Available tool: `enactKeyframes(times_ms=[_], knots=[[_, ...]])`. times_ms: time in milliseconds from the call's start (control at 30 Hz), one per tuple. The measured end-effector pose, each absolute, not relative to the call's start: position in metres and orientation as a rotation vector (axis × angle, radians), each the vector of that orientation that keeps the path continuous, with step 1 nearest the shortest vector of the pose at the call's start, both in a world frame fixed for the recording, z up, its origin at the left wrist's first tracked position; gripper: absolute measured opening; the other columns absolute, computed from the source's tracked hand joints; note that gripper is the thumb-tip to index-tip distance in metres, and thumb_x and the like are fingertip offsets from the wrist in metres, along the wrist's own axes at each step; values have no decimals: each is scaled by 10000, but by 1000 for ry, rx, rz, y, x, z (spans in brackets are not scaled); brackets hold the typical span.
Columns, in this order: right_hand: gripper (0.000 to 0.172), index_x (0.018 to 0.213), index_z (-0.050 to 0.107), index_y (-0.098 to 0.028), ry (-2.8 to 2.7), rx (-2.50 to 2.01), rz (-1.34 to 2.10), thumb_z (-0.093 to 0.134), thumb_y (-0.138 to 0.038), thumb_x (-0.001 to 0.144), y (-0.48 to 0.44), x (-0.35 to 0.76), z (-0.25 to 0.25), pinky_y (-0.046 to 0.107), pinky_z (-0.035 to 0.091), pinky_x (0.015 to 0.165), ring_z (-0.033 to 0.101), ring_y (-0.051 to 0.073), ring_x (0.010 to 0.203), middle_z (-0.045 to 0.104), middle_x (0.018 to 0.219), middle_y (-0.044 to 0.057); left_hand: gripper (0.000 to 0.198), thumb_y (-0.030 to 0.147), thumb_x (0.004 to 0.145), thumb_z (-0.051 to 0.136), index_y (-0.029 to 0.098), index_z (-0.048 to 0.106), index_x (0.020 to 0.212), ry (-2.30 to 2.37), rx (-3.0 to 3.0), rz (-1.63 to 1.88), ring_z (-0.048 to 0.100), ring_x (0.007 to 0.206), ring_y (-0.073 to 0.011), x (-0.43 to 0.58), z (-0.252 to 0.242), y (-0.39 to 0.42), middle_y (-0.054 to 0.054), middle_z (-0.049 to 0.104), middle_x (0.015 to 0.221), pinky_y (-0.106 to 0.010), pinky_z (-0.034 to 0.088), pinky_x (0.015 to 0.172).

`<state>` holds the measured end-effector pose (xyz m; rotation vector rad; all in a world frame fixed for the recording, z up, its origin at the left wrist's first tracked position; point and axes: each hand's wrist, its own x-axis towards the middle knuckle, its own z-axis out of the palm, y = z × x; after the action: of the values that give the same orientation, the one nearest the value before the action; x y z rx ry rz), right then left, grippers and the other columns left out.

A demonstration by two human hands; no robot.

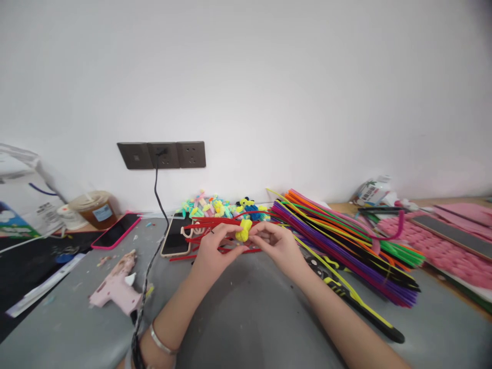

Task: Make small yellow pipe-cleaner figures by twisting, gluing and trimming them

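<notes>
Both my hands meet over the grey table mat (246,318) and pinch a small yellow pipe-cleaner piece (243,230) between them. My left hand (213,248) grips it from the left with its fingers curled, and a silver bracelet sits on that wrist. My right hand (277,243) holds it from the right with fingers closed. Several red pipe cleaners (215,223) lie just beyond my hands. A heap of small finished pipe-cleaner shapes (219,206) in mixed colours sits by the wall.
A big bundle of coloured pipe cleaners (346,241) fans out on the right, with black-and-yellow cutters (357,302) beside it. A pink glue gun (117,289), its black cord, two phones (115,230) (176,237), a lidded drink cup (94,207) and a wall socket strip (161,155) are on the left.
</notes>
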<state>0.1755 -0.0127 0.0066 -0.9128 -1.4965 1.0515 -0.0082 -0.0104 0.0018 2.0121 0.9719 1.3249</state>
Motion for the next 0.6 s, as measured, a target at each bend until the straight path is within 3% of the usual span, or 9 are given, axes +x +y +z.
enactKeyframes(times_ms=[167,333,500,600], knots=[[199,786,644,-184,-1592,-959,978,690,-378,792,-16,175,12,279,533,639,662,172,670,709,751,34,167,159,807,684,191,647,967,1022,2181,1367,694,796,-146,-9,1,-10,-25,725,914,-249,578,757],[146,726,663,-178,-1704,-964,732,667,-295,813,-16,177,18,253,431,555,538,141,593,622,669,12,208,182,813,693,197,654,1016,1061,2280,1371,705,782,-154,-9,0,-11,-33,750,934,-251,575,742],[115,724,670,-186,-1709,-880,729,685,-257,813,-14,178,19,276,433,626,551,166,688,613,720,27,277,181,813,699,205,667,1087,952,2356,1416,703,845,-166,-10,0,-11,-46,761,963,-267,565,798],[160,719,667,-189,-1652,-871,858,714,-320,796,-14,177,18,299,441,668,566,176,717,619,737,27,233,197,798,707,192,685,1030,944,2218,1334,697,800,-161,-10,2,-12,-44,757,924,-247,572,740]])
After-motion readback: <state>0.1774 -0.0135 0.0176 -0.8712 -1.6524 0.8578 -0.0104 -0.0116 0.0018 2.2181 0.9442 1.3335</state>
